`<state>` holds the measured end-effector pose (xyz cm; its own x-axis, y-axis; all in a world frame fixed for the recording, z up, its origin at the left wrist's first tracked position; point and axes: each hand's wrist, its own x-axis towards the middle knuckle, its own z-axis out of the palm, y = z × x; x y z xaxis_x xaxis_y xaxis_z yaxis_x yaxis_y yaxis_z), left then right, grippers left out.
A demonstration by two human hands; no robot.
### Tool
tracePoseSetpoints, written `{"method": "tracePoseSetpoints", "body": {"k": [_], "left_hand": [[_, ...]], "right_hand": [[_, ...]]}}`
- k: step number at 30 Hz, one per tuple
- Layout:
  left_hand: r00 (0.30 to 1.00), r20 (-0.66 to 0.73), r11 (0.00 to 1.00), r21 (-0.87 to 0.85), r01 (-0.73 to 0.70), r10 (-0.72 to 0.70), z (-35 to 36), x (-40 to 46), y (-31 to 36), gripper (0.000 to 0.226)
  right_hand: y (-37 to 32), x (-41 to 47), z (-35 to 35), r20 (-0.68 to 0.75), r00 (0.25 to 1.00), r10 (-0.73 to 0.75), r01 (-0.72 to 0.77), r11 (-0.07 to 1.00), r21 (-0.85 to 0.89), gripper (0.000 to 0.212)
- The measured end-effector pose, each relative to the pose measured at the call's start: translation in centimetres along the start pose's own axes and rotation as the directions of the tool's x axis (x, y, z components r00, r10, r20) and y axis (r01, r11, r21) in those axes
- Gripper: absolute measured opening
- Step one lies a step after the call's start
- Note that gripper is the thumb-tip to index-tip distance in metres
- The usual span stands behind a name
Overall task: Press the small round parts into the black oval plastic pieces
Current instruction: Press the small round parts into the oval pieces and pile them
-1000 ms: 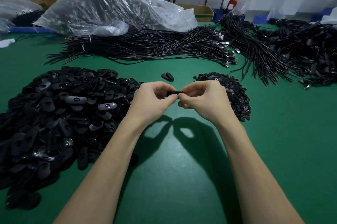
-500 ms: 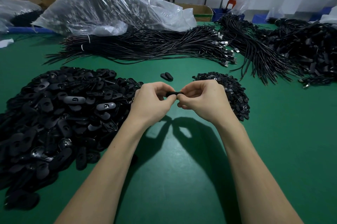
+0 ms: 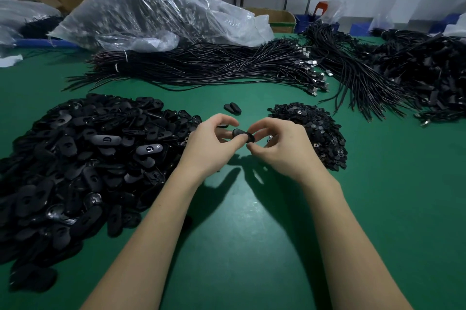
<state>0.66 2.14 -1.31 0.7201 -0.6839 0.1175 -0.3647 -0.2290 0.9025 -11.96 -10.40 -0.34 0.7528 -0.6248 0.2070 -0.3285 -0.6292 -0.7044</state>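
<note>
Black oval piece pinched between left hand and right hand above counter, presumably steadied for pressing; supply piles flank both hands.

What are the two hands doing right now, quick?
Left hand: fingers curled, pinching the black oval piece.
Right hand: fingers curled, pinching the same piece's other end.

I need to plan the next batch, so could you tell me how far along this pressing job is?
Done: seemingly only two oval pieces set apart. In hand: the left hand and right hand pinch one oval piece. Left: the large oval pile and the round parts heap.
</note>
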Motion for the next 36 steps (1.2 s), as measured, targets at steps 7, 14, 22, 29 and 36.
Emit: {"method": "tracePoseSetpoints", "body": {"k": [7,14,22,29,36], "left_hand": [[1.000,0.018,0.994,0.112,0.019,-0.021,0.1,-0.1,-0.5,0.028],[0.999,0.045,0.981,0.194,0.000,-0.009,0.0,0.0,-0.6,0.013],[0.996,0.086,0.968,0.248,-0.022,0.001,0.1,0.2,-0.9,0.012],[0.996,0.086,0.970,0.244,-0.018,-0.003,0.1,0.2,-0.8,0.011],[0.998,0.056,0.973,0.232,-0.023,0.011,-0.3,0.0,-0.5,0.013]], "right_hand": [[-0.3,4.0,1.2,-0.013,0.961,0.277,-0.277,0.958,-0.074,0.018],[-1.9,11.3,3.9,-0.047,0.953,0.298,-0.301,0.933,-0.195,0.020],[-1.5,11.7,4.2,0.114,0.990,0.081,-0.055,0.975,-0.216,0.017],[-2.8,11.1,4.0,0.345,0.938,0.031,0.079,0.951,-0.299,0.002],[-2.7,8.3,2.1,0.179,0.984,0.007,0.016,0.991,-0.130,0.009]]}}
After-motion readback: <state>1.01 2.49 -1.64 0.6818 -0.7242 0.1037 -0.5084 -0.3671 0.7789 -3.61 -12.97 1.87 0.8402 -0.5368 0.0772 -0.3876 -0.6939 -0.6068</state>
